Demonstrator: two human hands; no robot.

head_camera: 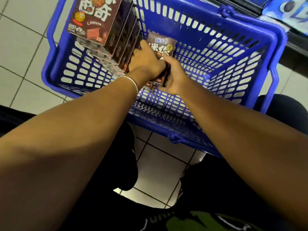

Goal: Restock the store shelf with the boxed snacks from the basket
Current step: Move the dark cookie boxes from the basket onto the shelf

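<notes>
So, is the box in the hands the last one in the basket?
No, beside the held cookie box a row of more cookie boxes stands along the blue basket's left side.

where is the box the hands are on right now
Head view: the snack box is inside the blue basket near its middle, just right of the row of boxes by the left wall, gripped by the left hand and right hand.

I read big white 曲奇 on the upper box [93,22], with an 8 at its lower left and a 2 near the bottom edge. The lower box [162,45] shows 趣多多! on a blue banner and a 2 at its foot.
</notes>
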